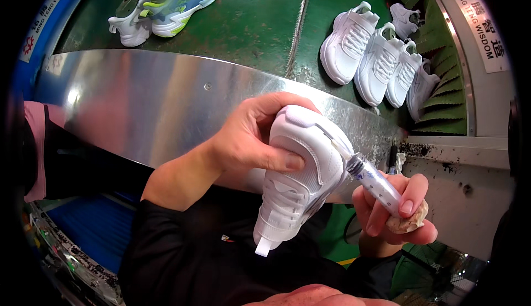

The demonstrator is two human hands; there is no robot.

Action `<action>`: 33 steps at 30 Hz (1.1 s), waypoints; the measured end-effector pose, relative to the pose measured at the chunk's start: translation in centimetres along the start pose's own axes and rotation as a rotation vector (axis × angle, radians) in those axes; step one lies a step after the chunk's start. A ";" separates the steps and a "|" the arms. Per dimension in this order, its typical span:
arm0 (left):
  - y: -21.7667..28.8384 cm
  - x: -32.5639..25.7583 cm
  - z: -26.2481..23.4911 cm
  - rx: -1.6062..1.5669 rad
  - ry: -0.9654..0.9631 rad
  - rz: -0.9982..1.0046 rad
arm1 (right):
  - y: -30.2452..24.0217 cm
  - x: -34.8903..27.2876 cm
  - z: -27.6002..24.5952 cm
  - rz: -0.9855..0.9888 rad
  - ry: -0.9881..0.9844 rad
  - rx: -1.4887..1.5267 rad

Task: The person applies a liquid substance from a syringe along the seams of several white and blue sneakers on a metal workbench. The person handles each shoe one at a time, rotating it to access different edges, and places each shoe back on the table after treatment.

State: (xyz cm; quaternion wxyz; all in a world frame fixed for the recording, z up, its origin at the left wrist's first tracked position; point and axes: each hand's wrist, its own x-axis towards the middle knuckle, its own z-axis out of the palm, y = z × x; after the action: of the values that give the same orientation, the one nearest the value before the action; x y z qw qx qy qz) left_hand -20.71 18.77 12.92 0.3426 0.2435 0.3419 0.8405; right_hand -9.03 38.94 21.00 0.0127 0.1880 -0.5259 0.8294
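Observation:
My left hand is closed round the toe end of a white sneaker, thumb across its upper. The shoe is tilted, toe away from me, laces facing left and pull tab hanging toward me. In my right hand is a clear syringe with scale marks and a dark band near its front. Its narrow tip meets or nearly meets the sneaker's edge where sole and upper join; exact contact I cannot tell. A lumpy cream-coloured wad sits at the syringe's back end, between my fingers.
A metal ledge runs along the green conveyor belt. Several white sneakers stand on the belt at right, near a green strip curtain. A blue-and-lime sneaker and a white one stand at left. Another person's pink sleeve shows far left.

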 end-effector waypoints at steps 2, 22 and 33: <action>0.1 -0.1 0.1 0.008 -0.015 0.008 | 0.1 0.5 0.5 0.013 -0.001 -0.054; -0.6 0.2 -1.4 -0.025 0.052 0.035 | 0.1 -2.3 -0.6 0.035 0.158 -0.197; -1.2 0.8 -2.5 -0.062 0.183 -0.020 | 2.9 -6.5 -2.8 0.070 0.219 -0.004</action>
State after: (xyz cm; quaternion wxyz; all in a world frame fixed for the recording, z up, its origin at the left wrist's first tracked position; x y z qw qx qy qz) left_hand -22.36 18.97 10.59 0.3259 0.1515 0.3479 0.8659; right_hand -4.47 41.26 15.35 0.0415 0.0779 -0.5292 0.8439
